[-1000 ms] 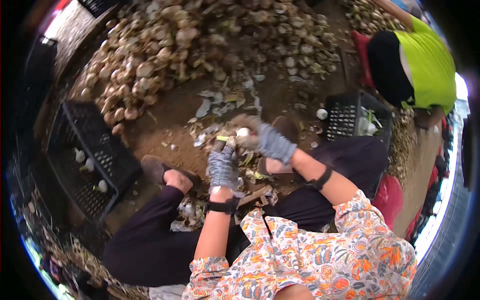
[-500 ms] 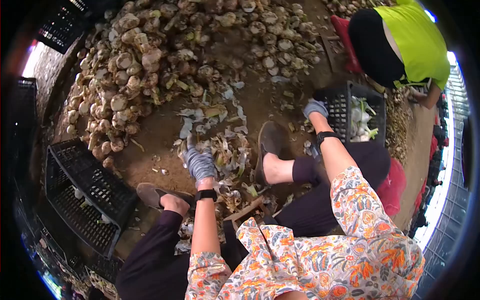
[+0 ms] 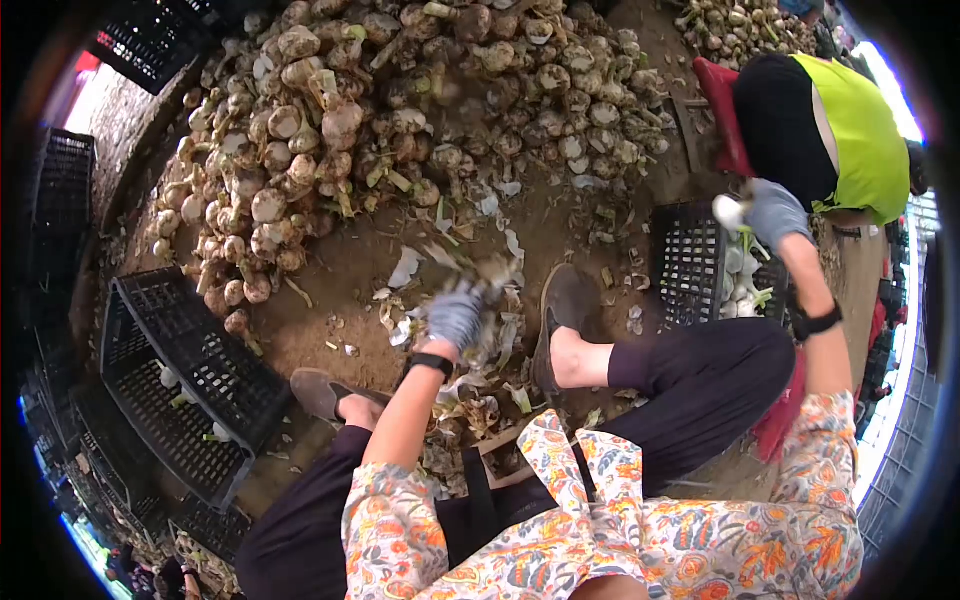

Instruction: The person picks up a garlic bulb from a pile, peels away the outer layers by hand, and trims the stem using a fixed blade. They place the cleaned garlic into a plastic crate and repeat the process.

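My right hand, in a grey glove, grips a clean white garlic bulb above the near edge of a black plastic crate. Peeled white bulbs with green stems lie inside that crate. My left hand, also gloved, is over the scattered peelings between my feet. Motion blurs its fingers, and a pale brown, papery shape shows at their tips; I cannot tell whether they hold it.
A large heap of unpeeled garlic spreads ahead and to the left. A tipped black crate with a few bulbs stands at my left. At the upper right a person in a yellow-green top bends down beside another garlic pile.
My right hand has moved right, from the crate's left side to above it, and now shows a white bulb. My left hand has shifted right and forward over the peelings.
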Action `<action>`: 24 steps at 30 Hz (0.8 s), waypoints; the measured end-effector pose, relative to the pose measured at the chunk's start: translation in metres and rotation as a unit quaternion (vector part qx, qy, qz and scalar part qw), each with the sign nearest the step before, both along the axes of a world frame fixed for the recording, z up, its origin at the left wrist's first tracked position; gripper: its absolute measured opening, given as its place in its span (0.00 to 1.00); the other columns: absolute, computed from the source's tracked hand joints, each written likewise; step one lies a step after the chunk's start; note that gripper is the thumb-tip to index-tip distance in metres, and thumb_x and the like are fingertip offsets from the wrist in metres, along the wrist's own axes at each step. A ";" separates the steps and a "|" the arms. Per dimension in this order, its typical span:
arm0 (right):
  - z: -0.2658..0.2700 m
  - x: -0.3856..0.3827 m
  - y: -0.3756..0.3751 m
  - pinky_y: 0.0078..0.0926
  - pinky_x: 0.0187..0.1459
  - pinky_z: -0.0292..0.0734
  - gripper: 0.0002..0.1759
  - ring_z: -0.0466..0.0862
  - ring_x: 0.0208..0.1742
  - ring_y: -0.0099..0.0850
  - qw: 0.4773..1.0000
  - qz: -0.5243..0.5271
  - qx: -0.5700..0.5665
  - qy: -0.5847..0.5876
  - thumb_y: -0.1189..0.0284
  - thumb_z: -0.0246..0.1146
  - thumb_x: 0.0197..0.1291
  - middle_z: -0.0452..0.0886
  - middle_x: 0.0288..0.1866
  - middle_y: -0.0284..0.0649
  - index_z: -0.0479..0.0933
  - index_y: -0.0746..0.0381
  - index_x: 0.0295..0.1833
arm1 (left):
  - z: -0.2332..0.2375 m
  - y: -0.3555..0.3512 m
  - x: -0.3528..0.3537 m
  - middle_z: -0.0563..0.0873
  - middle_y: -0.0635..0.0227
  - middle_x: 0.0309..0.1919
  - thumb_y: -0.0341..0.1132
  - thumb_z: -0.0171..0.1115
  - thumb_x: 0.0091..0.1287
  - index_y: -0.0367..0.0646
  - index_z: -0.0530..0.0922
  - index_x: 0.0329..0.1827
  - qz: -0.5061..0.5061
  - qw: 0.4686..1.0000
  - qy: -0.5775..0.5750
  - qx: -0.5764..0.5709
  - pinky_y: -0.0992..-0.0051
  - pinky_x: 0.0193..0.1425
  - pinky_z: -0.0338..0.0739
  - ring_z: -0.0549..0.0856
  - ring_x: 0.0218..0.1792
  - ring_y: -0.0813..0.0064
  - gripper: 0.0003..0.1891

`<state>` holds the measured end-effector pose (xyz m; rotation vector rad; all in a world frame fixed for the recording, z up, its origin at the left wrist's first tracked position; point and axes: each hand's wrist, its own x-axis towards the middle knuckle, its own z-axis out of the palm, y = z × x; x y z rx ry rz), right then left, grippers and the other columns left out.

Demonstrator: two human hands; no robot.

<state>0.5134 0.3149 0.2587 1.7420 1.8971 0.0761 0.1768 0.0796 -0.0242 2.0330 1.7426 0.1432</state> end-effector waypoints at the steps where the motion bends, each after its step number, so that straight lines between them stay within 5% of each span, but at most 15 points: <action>1: 0.010 0.020 -0.005 0.38 0.39 0.74 0.10 0.80 0.39 0.48 0.998 0.054 0.021 -0.022 0.70 0.60 0.46 0.80 0.34 0.52 0.79 0.62 0.36 | 0.007 0.002 0.008 0.81 0.55 0.46 0.46 0.59 0.56 0.46 0.76 0.51 -0.064 0.985 -0.030 -0.160 0.66 0.53 0.73 0.81 0.45 0.59 0.22; 2: 0.017 0.034 -0.005 0.37 0.39 0.75 0.10 0.80 0.37 0.48 0.997 0.023 -0.024 -0.075 0.69 0.61 0.46 0.80 0.32 0.52 0.80 0.63 0.33 | 0.012 0.002 0.012 0.83 0.55 0.42 0.44 0.59 0.56 0.44 0.77 0.49 -0.125 0.939 -0.059 -0.315 0.66 0.51 0.74 0.82 0.44 0.59 0.20; 3: 0.026 0.048 -0.005 0.38 0.39 0.75 0.11 0.81 0.36 0.47 0.990 -0.003 -0.116 -0.079 0.67 0.62 0.47 0.80 0.31 0.52 0.81 0.63 0.33 | 0.003 -0.014 0.000 0.83 0.57 0.42 0.42 0.58 0.57 0.47 0.78 0.48 -0.119 0.920 -0.267 -0.261 0.66 0.50 0.75 0.81 0.45 0.56 0.17; 4: 0.034 0.042 -0.014 0.39 0.38 0.75 0.13 0.81 0.34 0.46 0.990 0.017 -0.130 -0.047 0.65 0.62 0.47 0.80 0.29 0.50 0.80 0.63 0.33 | 0.012 -0.010 -0.005 0.83 0.57 0.42 0.42 0.58 0.57 0.47 0.78 0.48 -0.114 0.921 -0.266 -0.261 0.66 0.50 0.75 0.81 0.45 0.56 0.17; 7: 0.027 -0.012 -0.024 0.38 0.44 0.73 0.17 0.79 0.42 0.45 0.983 0.104 -0.144 0.035 0.60 0.60 0.50 0.79 0.37 0.50 0.79 0.61 0.40 | 0.033 0.023 -0.022 0.83 0.57 0.41 0.44 0.58 0.59 0.44 0.79 0.45 0.132 0.943 -0.247 -0.180 0.67 0.47 0.75 0.81 0.43 0.56 0.16; 10: -0.024 -0.091 -0.031 0.39 0.49 0.71 0.23 0.77 0.47 0.47 0.940 0.186 -0.193 0.210 0.55 0.58 0.53 0.77 0.44 0.52 0.76 0.61 0.48 | 0.030 0.042 -0.040 0.84 0.55 0.38 0.44 0.56 0.62 0.39 0.79 0.45 0.328 0.887 -0.300 -0.124 0.67 0.46 0.74 0.82 0.42 0.56 0.17; 14: -0.141 -0.205 -0.034 0.39 0.52 0.70 0.31 0.75 0.52 0.49 0.876 0.174 -0.321 0.314 0.56 0.60 0.52 0.75 0.51 0.55 0.67 0.63 0.58 | 0.061 0.038 -0.036 0.84 0.66 0.31 0.36 0.60 0.63 0.35 0.79 0.43 0.416 0.811 -0.410 -0.046 0.76 0.39 0.74 0.80 0.32 0.78 0.12; 16: -0.205 -0.260 -0.029 0.39 0.53 0.70 0.30 0.76 0.52 0.48 0.891 0.117 -0.300 0.319 0.58 0.60 0.52 0.75 0.52 0.55 0.67 0.63 0.58 | 0.071 0.029 -0.028 0.83 0.71 0.33 0.35 0.61 0.62 0.36 0.79 0.44 0.498 0.652 -0.555 -0.140 0.79 0.40 0.74 0.78 0.33 0.81 0.12; 18: -0.260 -0.301 -0.021 0.39 0.52 0.71 0.28 0.76 0.51 0.49 0.913 0.137 -0.251 0.292 0.60 0.59 0.52 0.76 0.50 0.55 0.69 0.65 0.56 | 0.073 0.019 -0.024 0.83 0.72 0.35 0.34 0.61 0.62 0.37 0.79 0.45 0.518 0.626 -0.564 -0.148 0.80 0.41 0.74 0.78 0.33 0.83 0.12; 19: -0.290 -0.312 -0.027 0.39 0.52 0.71 0.28 0.76 0.51 0.49 0.911 0.141 -0.252 0.295 0.60 0.59 0.52 0.76 0.50 0.55 0.69 0.65 0.56 | 0.064 0.012 -0.024 0.83 0.71 0.35 0.33 0.61 0.62 0.37 0.78 0.47 0.516 0.654 -0.541 -0.117 0.80 0.41 0.74 0.78 0.34 0.82 0.13; 21: -0.330 -0.324 -0.039 0.42 0.40 0.74 0.17 0.78 0.36 0.52 0.868 0.154 0.043 0.470 0.65 0.60 0.50 0.78 0.34 0.57 0.75 0.67 0.41 | 0.046 0.000 -0.025 0.82 0.73 0.35 0.33 0.60 0.63 0.39 0.79 0.44 0.510 0.692 -0.509 -0.044 0.82 0.37 0.73 0.77 0.30 0.85 0.10; 24: -0.309 -0.320 -0.050 0.43 0.39 0.74 0.15 0.78 0.37 0.53 0.891 0.081 -0.036 0.445 0.66 0.61 0.49 0.78 0.35 0.57 0.77 0.67 0.37 | 0.053 -0.003 -0.036 0.82 0.73 0.34 0.31 0.60 0.62 0.40 0.78 0.48 0.556 0.656 -0.510 0.005 0.80 0.35 0.73 0.76 0.29 0.85 0.12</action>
